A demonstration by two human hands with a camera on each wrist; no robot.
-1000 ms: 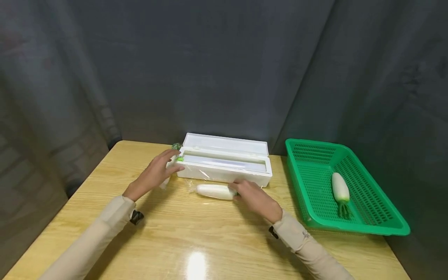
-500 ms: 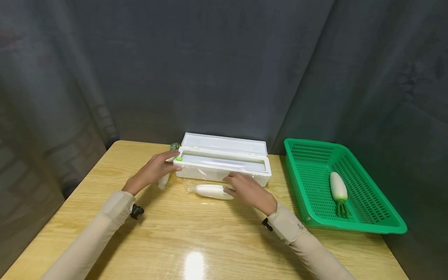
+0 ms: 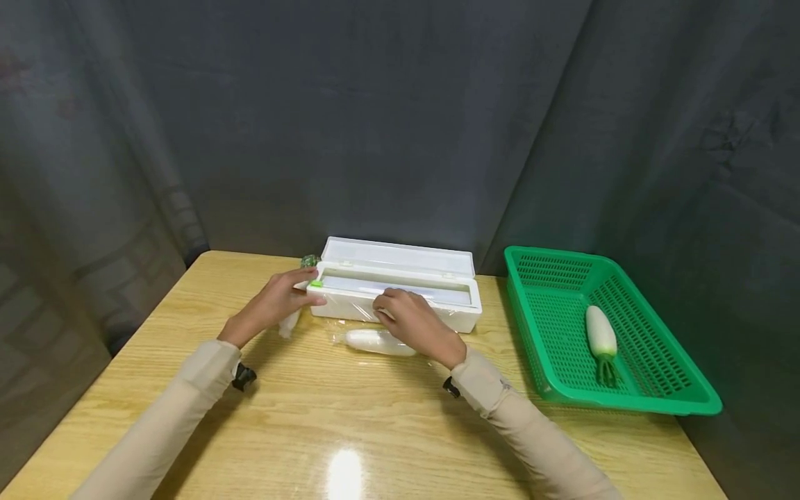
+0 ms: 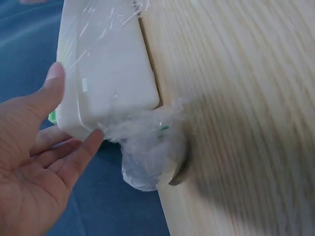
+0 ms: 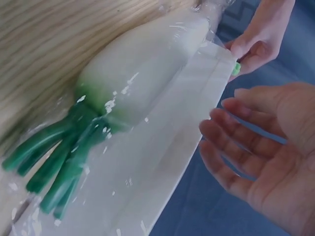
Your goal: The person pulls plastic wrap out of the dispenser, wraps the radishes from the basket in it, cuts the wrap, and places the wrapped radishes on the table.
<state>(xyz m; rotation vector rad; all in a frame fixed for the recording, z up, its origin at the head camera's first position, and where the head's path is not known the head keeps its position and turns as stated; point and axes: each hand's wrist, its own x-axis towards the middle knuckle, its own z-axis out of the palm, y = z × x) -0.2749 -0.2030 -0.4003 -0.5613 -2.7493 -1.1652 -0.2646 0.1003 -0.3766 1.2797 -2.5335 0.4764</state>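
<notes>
A white cling film dispenser [image 3: 395, 305] stands on the table with its lid raised. My left hand [image 3: 279, 303] holds its left end, thumb and fingers on different sides, beside a green slider [image 3: 316, 284]. In front of the box lies a white radish [image 3: 375, 341] under clear film; the right wrist view shows its green stems [image 5: 64, 152]. My right hand [image 3: 417, 325] hovers over the dispenser's front edge, fingers loosely bent and holding nothing. Another film-wrapped radish [image 3: 289, 323] lies left of the box, partly hidden by my left hand.
A green basket [image 3: 550, 378] stands at the right of the wooden table [image 3: 281, 430], with one unwrapped radish [image 3: 601, 333] in it. Dark curtains [image 3: 400, 125] hang close behind the table.
My right hand has moved left and upward from the stem end of the wrapped radish to the dispenser's front edge. My left hand stays at the dispenser's left end.
</notes>
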